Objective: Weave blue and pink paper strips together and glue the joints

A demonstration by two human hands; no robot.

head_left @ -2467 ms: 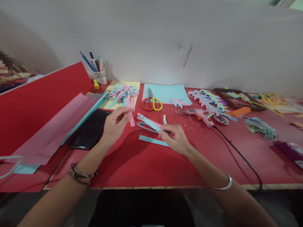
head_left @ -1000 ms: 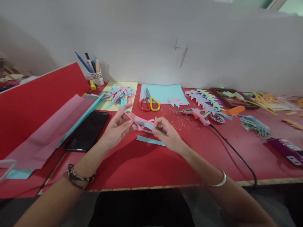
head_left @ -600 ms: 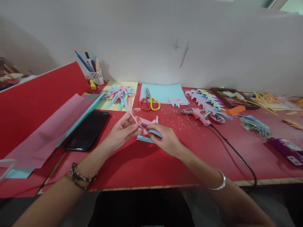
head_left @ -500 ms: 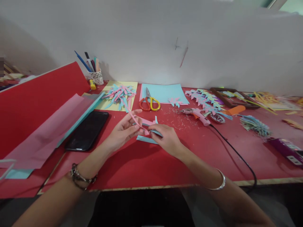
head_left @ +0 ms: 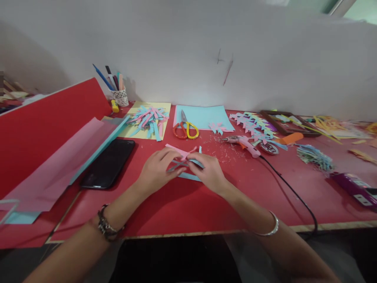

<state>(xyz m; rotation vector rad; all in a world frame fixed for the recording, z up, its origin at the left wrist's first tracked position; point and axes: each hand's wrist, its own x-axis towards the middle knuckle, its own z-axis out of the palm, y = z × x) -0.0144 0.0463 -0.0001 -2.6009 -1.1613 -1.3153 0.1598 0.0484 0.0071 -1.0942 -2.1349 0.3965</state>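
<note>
My left hand (head_left: 157, 168) and my right hand (head_left: 207, 169) meet over the red table, fingers bent together around folded paper strips. Between the fingertips is a pink paper strip (head_left: 177, 151), pinched from both sides. Blue paper strips (head_left: 190, 177) lie under and between the hands, one end poking up behind the right fingers. My fingers partly hide how the strips cross. Just beyond the hands lie scissors (head_left: 185, 125) with one red and one yellow handle, on blue paper sheets (head_left: 206, 114).
At the left are a phone (head_left: 108, 163) and leaning pink paper (head_left: 59, 165). Cut strips (head_left: 149, 118) are heaped behind. To the right lie a pink glue gun (head_left: 243, 144), its black cord (head_left: 287, 188), a zigzag paper chain (head_left: 253, 124) and a purple power strip (head_left: 355, 188).
My left hand has moved right and closed in toward the right hand. The long pink strip that stretched up across the left fingers is now folded down between both hands.
</note>
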